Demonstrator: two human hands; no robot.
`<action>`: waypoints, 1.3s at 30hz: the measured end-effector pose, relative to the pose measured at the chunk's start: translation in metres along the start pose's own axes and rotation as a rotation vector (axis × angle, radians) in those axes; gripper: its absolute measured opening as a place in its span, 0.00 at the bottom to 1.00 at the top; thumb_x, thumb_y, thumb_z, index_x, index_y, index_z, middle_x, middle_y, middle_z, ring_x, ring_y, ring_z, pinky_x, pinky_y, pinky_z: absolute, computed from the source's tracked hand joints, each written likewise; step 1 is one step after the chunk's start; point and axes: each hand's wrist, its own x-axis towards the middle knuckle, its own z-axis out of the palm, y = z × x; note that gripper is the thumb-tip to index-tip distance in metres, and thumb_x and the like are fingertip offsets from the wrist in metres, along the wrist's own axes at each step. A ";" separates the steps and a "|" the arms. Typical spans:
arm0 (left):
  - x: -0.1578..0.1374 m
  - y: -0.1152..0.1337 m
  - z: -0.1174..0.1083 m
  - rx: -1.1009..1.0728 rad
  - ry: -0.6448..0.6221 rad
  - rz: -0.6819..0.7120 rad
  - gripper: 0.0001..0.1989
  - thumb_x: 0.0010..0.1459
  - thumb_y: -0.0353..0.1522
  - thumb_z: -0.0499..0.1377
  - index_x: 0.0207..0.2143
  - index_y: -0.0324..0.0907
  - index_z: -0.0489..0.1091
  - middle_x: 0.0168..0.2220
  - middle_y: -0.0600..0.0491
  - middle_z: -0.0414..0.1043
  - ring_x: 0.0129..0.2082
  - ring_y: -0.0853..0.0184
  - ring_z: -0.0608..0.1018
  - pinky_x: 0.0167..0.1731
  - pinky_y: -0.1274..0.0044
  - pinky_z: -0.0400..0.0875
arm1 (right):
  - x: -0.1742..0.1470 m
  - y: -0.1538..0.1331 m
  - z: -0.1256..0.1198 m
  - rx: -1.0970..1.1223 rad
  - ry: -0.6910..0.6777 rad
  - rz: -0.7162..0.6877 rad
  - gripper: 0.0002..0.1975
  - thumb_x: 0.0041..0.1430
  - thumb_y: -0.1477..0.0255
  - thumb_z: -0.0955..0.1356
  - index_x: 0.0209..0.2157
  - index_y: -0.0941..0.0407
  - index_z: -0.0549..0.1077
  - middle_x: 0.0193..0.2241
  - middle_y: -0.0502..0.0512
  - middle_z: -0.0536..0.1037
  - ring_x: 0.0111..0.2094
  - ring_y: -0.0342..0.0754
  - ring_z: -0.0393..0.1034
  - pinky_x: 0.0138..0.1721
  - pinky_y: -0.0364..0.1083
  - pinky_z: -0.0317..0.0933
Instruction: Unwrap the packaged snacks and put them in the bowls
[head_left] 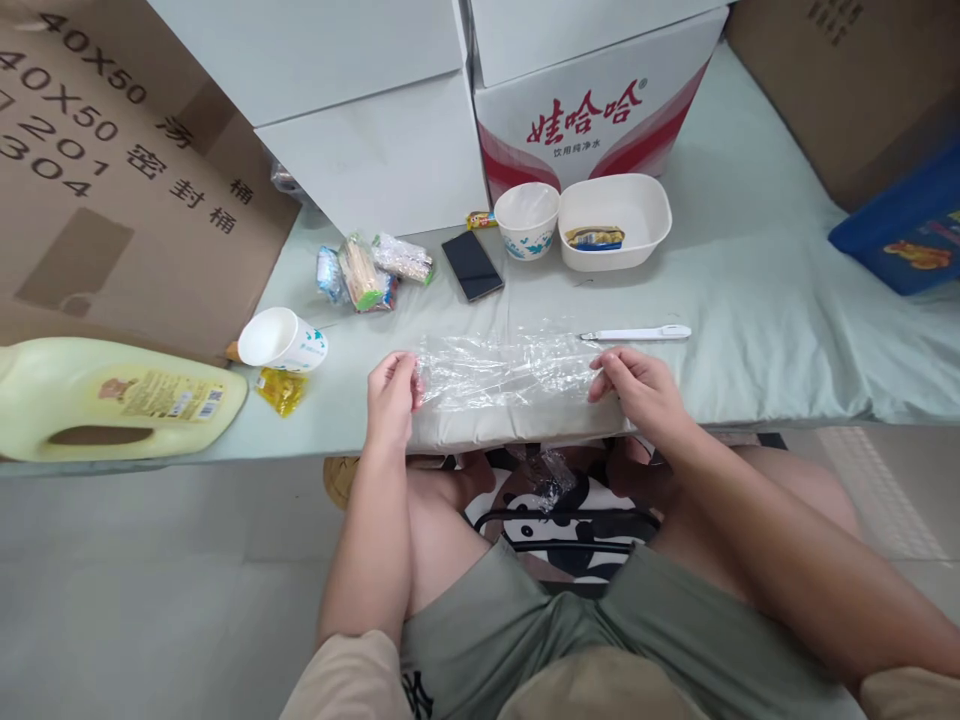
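Observation:
A clear, crinkled plastic film (510, 372) is stretched flat between my two hands at the table's front edge. My left hand (391, 392) pinches its left end, thumb pressed to the fingers. At the other end, my right hand (636, 388) grips the film's right side between thumb and fingers. Just beyond the right hand lies a white utility knife (645, 333), its tip beside the film's upper edge. A dark phone (472, 266) rests behind the film.
Wrapped snacks (364, 272), a paper cup (527, 222) and a white tub (616, 222) stand farther back before white boxes (375, 150). To the left are a tipped cup (281, 340), a yellow wrapper (280, 391) and a yellow jug (120, 398). Plastic scrap (553, 478) lies below the edge.

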 end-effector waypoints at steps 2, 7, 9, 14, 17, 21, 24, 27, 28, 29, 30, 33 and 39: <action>0.003 -0.005 0.000 0.044 0.048 0.022 0.12 0.55 0.37 0.61 0.23 0.43 0.65 0.14 0.61 0.56 0.12 0.77 0.56 0.12 0.83 0.45 | 0.004 0.001 0.006 0.083 0.022 0.057 0.19 0.58 0.51 0.67 0.30 0.54 0.72 0.12 0.44 0.66 0.14 0.42 0.59 0.19 0.42 0.55; 0.010 -0.010 -0.001 0.047 0.030 0.044 0.16 0.57 0.45 0.61 0.26 0.42 0.67 0.15 0.60 0.57 0.13 0.76 0.56 0.13 0.82 0.46 | 0.011 -0.004 0.015 0.064 0.088 0.095 0.15 0.57 0.56 0.68 0.28 0.54 0.71 0.11 0.43 0.64 0.14 0.40 0.54 0.17 0.41 0.48; 0.009 -0.010 -0.003 0.076 -0.045 0.033 0.21 0.55 0.50 0.60 0.27 0.41 0.70 0.18 0.57 0.63 0.15 0.76 0.60 0.15 0.82 0.48 | 0.012 -0.005 0.014 0.032 0.121 0.100 0.14 0.57 0.57 0.68 0.28 0.54 0.71 0.14 0.45 0.68 0.15 0.41 0.57 0.18 0.41 0.51; 0.003 -0.011 -0.011 0.390 -0.282 0.133 0.24 0.51 0.52 0.62 0.34 0.40 0.76 0.30 0.50 0.76 0.29 0.68 0.73 0.29 0.77 0.67 | 0.012 0.003 0.005 -0.032 0.217 0.018 0.18 0.60 0.55 0.67 0.28 0.55 0.72 0.23 0.52 0.78 0.24 0.42 0.69 0.25 0.42 0.60; 0.001 -0.015 -0.012 0.644 -0.424 0.244 0.20 0.47 0.44 0.67 0.40 0.42 0.77 0.39 0.50 0.79 0.42 0.62 0.75 0.45 0.72 0.69 | 0.013 0.007 0.002 0.041 0.214 0.020 0.21 0.60 0.50 0.68 0.30 0.54 0.72 0.24 0.51 0.78 0.24 0.42 0.71 0.25 0.42 0.63; 0.005 -0.021 -0.008 0.606 -0.433 0.266 0.11 0.51 0.41 0.64 0.32 0.42 0.74 0.31 0.53 0.75 0.33 0.66 0.73 0.38 0.73 0.69 | 0.012 0.007 0.002 0.094 0.174 0.030 0.23 0.58 0.47 0.68 0.31 0.55 0.70 0.24 0.50 0.77 0.17 0.39 0.66 0.17 0.40 0.57; 0.008 -0.021 -0.003 0.302 -0.307 0.239 0.14 0.52 0.43 0.64 0.29 0.43 0.68 0.27 0.56 0.69 0.29 0.70 0.72 0.34 0.77 0.69 | 0.012 0.008 0.003 0.028 0.169 0.020 0.21 0.61 0.50 0.67 0.32 0.55 0.71 0.25 0.51 0.77 0.16 0.38 0.65 0.18 0.40 0.56; 0.007 -0.018 0.000 0.024 -0.225 0.114 0.21 0.52 0.49 0.64 0.34 0.45 0.61 0.32 0.56 0.71 0.32 0.70 0.77 0.34 0.77 0.73 | 0.012 0.009 0.003 -0.037 0.156 0.026 0.18 0.64 0.54 0.66 0.33 0.55 0.71 0.25 0.50 0.77 0.16 0.38 0.64 0.19 0.40 0.57; 0.006 -0.017 0.001 -0.004 -0.228 0.055 0.23 0.53 0.51 0.63 0.36 0.46 0.59 0.33 0.56 0.72 0.32 0.69 0.78 0.33 0.77 0.74 | 0.013 0.010 0.004 -0.053 0.155 0.033 0.17 0.64 0.56 0.65 0.32 0.55 0.70 0.24 0.50 0.77 0.15 0.38 0.63 0.19 0.41 0.57; 0.004 -0.016 0.000 -0.004 -0.249 0.000 0.24 0.53 0.52 0.63 0.38 0.47 0.58 0.33 0.56 0.73 0.32 0.69 0.79 0.32 0.77 0.74 | 0.013 0.011 0.004 -0.069 0.159 0.040 0.16 0.65 0.57 0.65 0.32 0.55 0.70 0.23 0.49 0.76 0.15 0.38 0.62 0.19 0.41 0.56; 0.003 -0.015 0.000 0.013 -0.284 -0.044 0.25 0.52 0.52 0.64 0.40 0.48 0.58 0.33 0.56 0.74 0.31 0.68 0.80 0.31 0.78 0.74 | 0.014 0.011 0.004 -0.083 0.169 0.047 0.15 0.65 0.58 0.64 0.32 0.55 0.70 0.22 0.49 0.75 0.15 0.38 0.61 0.18 0.41 0.55; 0.000 -0.013 -0.003 0.097 -0.421 -0.117 0.30 0.47 0.46 0.69 0.45 0.48 0.57 0.30 0.58 0.75 0.29 0.69 0.80 0.29 0.80 0.72 | 0.015 0.010 0.004 -0.089 0.198 0.079 0.14 0.65 0.58 0.65 0.32 0.54 0.69 0.21 0.49 0.75 0.14 0.39 0.60 0.18 0.42 0.54; 0.001 -0.015 0.003 0.186 -0.309 -0.105 0.20 0.47 0.38 0.66 0.40 0.44 0.62 0.25 0.61 0.69 0.16 0.77 0.67 0.15 0.84 0.57 | 0.013 0.011 0.003 0.022 0.136 0.001 0.19 0.63 0.55 0.66 0.48 0.53 0.67 0.25 0.50 0.77 0.24 0.46 0.72 0.26 0.45 0.65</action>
